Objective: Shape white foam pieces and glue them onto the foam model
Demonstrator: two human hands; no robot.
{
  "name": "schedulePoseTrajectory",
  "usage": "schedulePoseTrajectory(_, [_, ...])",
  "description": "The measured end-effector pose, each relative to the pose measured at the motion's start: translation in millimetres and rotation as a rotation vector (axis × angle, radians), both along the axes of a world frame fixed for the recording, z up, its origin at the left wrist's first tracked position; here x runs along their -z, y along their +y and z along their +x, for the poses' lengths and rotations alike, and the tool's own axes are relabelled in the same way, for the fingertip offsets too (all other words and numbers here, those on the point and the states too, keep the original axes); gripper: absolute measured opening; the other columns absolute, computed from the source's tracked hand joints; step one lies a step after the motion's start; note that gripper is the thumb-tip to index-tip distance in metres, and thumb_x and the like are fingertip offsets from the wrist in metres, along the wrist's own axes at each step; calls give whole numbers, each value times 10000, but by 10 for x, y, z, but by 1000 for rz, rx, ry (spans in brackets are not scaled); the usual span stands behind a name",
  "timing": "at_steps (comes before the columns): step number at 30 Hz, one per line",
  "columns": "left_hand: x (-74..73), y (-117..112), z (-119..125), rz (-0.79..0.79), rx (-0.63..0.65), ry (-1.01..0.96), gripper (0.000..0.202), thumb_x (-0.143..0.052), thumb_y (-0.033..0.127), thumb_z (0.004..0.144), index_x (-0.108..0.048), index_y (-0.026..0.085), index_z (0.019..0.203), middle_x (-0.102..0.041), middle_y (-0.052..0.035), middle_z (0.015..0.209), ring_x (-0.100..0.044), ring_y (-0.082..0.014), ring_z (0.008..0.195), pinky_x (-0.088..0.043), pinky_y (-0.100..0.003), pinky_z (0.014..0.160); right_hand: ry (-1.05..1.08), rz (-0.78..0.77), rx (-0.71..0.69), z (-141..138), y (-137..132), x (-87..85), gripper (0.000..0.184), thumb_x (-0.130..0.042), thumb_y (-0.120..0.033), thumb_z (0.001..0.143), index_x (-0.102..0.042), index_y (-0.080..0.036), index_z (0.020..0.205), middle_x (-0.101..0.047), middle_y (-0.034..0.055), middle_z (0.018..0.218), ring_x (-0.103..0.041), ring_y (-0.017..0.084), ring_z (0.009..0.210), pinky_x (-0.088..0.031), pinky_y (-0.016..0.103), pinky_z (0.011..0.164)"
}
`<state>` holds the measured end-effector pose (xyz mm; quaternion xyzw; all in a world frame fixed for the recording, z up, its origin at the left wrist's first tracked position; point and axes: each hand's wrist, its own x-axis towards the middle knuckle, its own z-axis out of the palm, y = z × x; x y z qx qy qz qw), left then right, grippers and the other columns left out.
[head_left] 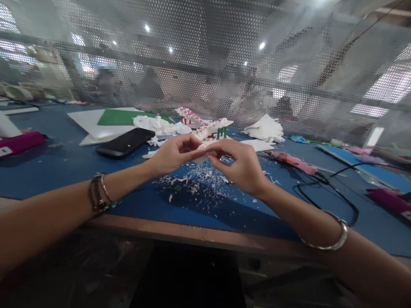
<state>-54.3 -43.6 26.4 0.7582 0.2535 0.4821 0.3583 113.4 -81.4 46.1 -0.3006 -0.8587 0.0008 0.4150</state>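
Observation:
Between the fingertips of both hands is a small white piece (202, 146), perhaps paper or foam; its exact kind is hard to make out. My left hand (175, 153) pinches it from the left, thumb and fingers closed on it. From the right, my right hand (239, 162) grips the same piece with bent fingers. The hands hold it above the blue table top, over a scatter of small white shavings (205, 182). Just behind the hands stands a small white-and-pink model (189, 116) with green and red posts, partly hidden by them.
A black phone (126, 143) and a green sheet (117, 117) lie left, near crumpled white scraps (157, 125). White folded paper (265, 128) lies behind right. A pink glue gun (295, 163) with a black cord is at right. A perforated metal screen (199, 55) closes the back.

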Motion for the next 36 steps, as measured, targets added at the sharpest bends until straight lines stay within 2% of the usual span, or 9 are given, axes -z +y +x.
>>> schedulePoseTrajectory(6, [-13, -16, -2, -18, 16, -17, 163, -622, 272, 654, -551, 141, 719, -578, -8, 682, -536, -84, 613, -451, -195, 575, -62, 55, -10, 2, 7, -23, 182, -456, -144, 774, -608, -197, 859, -638, 11, 839, -557, 98, 765, -429, 233, 704])
schedulePoseTrajectory(10, [-1, -3, -3, -23, 32, -14, 164, -625, 271, 657, -547, 140, 718, -566, 6, 657, -530, -74, 598, -453, -186, 576, -151, 206, 26, 12, 12, -11, 173, -442, -148, 796, -594, -202, 858, -631, 11, 852, -543, 106, 810, -418, 233, 744])
schedulePoseTrajectory(14, [12, 10, 1, -8, 39, -14, 175, -627, 281, 658, -537, 144, 718, -566, 16, 629, -530, -70, 576, -450, -176, 553, -273, 353, 24, 35, 30, 22, 207, -376, -172, 846, -581, -174, 876, -613, 47, 865, -518, 128, 836, -402, 262, 782])
schedulePoseTrajectory(21, [23, 10, 3, -15, 54, -17, 175, -628, 271, 653, -523, 144, 714, -571, 24, 613, -537, -63, 558, -447, -167, 534, -432, 476, 119, 37, 15, 24, 245, -318, -143, 867, -555, -110, 920, -601, 90, 848, -489, 155, 817, -405, 296, 748])
schedulePoseTrajectory(28, [21, 2, 12, -13, 76, -7, 135, -610, 250, 673, -531, 144, 700, -579, 20, 607, -535, -63, 557, -448, -169, 533, -526, 513, 183, 41, 16, -20, 212, -343, -109, 845, -554, -89, 841, -582, 97, 778, -463, 162, 741, -403, 299, 678])
schedulePoseTrajectory(36, [18, 14, -2, 21, 102, 47, 71, -584, 211, 689, -552, 149, 703, -588, 7, 620, -528, -66, 542, -439, -171, 503, -374, 469, 13, 83, 66, -49, 165, -394, -178, 848, -546, -118, 825, -592, 66, 764, -491, 129, 738, -414, 249, 694])
